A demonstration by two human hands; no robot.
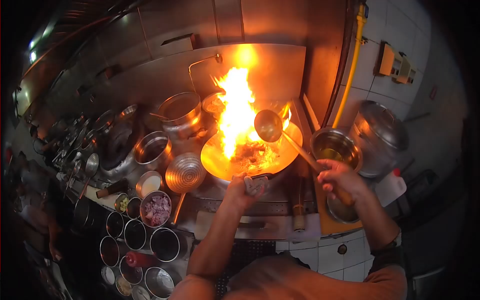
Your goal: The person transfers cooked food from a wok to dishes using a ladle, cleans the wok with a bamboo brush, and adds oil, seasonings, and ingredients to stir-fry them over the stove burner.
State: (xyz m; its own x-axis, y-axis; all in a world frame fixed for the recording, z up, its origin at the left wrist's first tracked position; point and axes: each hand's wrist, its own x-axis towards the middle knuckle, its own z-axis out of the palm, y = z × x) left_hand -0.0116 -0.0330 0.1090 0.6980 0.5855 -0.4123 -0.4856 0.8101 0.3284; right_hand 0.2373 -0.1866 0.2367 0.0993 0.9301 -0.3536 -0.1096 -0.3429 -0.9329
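Observation:
Tall flames rise from the wok (292, 152), where browned food (255, 156) lies in the bottom. My left hand (240, 191) is closed at the wok's near rim, gripping its handle with a pale cloth (257, 185) bunched beside the fingers. In my right hand (342, 179) is the long handle of a ladle (268, 125), whose bowl hangs above the wok's right side, beside the fire. A metal bowl of yellowish liquid (330, 155) stands just behind my right hand.
A perforated strainer (185, 173) lies left of the wok, near a steel pot (152, 148) and a larger pot (180, 111). Chopped onion fills a bowl (155, 209) among several containers at lower left. A lidded pot (380, 131) stands at right, below a yellow pipe (351, 65).

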